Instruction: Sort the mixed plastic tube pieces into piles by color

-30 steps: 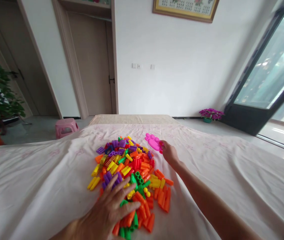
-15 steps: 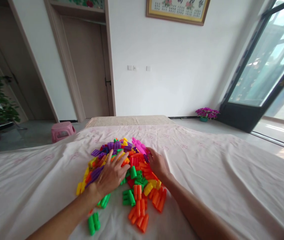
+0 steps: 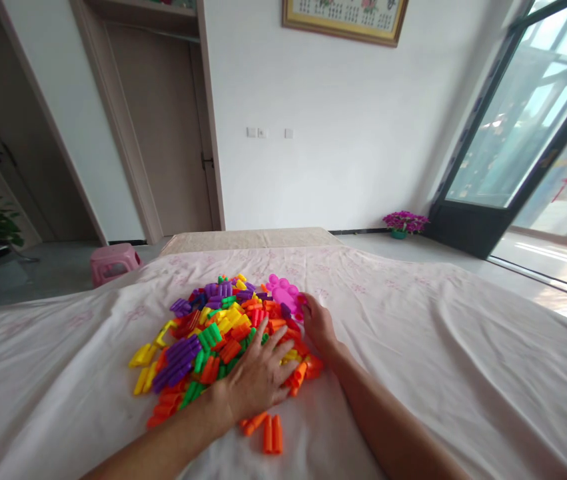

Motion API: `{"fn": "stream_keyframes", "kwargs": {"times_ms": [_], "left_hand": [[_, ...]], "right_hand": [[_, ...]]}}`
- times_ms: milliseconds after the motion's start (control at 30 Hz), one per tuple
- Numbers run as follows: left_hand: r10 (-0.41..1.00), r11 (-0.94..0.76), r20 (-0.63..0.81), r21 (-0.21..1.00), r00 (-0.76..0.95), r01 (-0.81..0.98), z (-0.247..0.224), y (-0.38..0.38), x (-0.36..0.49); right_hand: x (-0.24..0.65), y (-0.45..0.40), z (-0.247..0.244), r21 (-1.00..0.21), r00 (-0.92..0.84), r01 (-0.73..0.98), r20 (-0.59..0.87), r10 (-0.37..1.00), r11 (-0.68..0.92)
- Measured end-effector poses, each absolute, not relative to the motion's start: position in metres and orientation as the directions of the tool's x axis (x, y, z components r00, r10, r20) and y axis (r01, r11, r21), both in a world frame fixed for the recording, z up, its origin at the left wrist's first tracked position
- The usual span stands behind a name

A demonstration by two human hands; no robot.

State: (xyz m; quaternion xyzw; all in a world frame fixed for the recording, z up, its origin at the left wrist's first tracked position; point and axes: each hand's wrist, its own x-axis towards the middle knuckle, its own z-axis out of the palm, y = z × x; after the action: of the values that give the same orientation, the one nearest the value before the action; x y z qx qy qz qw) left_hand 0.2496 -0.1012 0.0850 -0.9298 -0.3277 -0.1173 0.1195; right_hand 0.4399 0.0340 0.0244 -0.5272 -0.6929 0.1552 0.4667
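Note:
A heap of colourful plastic building blocks [image 3: 233, 320], shaped like joined tubes, lies on the cloth before me. My left hand [image 3: 260, 367] rests over the near right side of the heap, fingers spread and palm down, covering some green and orange blocks. At the heap's right edge, my right hand [image 3: 317, 325] has its fingers bent round the rim of a pink flower-shaped plastic piece [image 3: 283, 293] with rounded lobes. Its fingertips are partly hidden. Purple joined blocks [image 3: 178, 360] lie left of my left hand, and a loose orange block [image 3: 272, 435] lies nearer me.
A pale flowered cloth [image 3: 403, 347] with folds covers the broad surface. Beyond it are a pink stool [image 3: 114, 263] at the left, a closed door [image 3: 163, 133], and a pot of purple flowers [image 3: 405, 223] near the glass door [image 3: 523, 133].
My left hand has moved right and toward me over the heap, and near blocks have been shifted together. The pink piece has turned, showing its broad face. The view has shifted slightly right.

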Motion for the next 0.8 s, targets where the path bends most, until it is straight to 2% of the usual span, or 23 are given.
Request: {"fn": "stream_keyframes", "kwargs": {"times_ms": [100,167,333,400,500,600,667,733,800], "left_hand": [[0.641,-0.686,0.330,-0.159,0.693,0.710,0.092,-0.078,0.236],[0.697,-0.604,0.387,-0.136,0.603,0.785,0.096,-0.067,0.226],[0.819,-0.375,0.459,-0.024,0.344,0.927,0.099,-0.050,0.204],[0.866,-0.288,0.435,0.030,0.247,0.957,0.099,-0.047,0.199],[0.876,-0.251,0.451,0.120,0.172,0.961,0.103,-0.044,0.196],[0.822,-0.383,0.540,0.290,0.180,0.877,0.108,-0.042,0.198],[0.821,-0.448,0.555,0.480,0.134,0.754,0.110,-0.041,0.201],[0.865,-0.420,0.501,0.692,0.029,0.587,0.109,-0.040,0.204],[0.909,-0.348,0.410,0.847,-0.078,0.402,0.108,-0.038,0.203]], "right_hand": [[0.431,0.029,0.024,-0.704,-0.051,0.533,0.528,0.848,0.470],[0.430,0.029,0.023,-0.715,-0.017,0.513,0.545,0.838,0.475],[0.436,0.034,0.019,-0.821,0.178,0.463,0.455,0.872,0.334],[0.437,0.035,0.019,-0.857,0.185,0.380,0.438,0.880,0.346],[0.432,0.032,0.024,-0.908,0.183,0.121,0.418,0.890,0.402],[0.422,0.024,0.034,-0.911,0.171,-0.106,0.378,0.910,0.398],[0.413,0.013,0.041,-0.906,0.108,-0.201,0.356,0.928,0.372],[0.404,0.000,0.048,-0.905,0.019,-0.262,0.343,0.939,0.336],[0.395,-0.014,0.056,-0.910,-0.098,-0.275,0.346,0.933,0.309]]}}
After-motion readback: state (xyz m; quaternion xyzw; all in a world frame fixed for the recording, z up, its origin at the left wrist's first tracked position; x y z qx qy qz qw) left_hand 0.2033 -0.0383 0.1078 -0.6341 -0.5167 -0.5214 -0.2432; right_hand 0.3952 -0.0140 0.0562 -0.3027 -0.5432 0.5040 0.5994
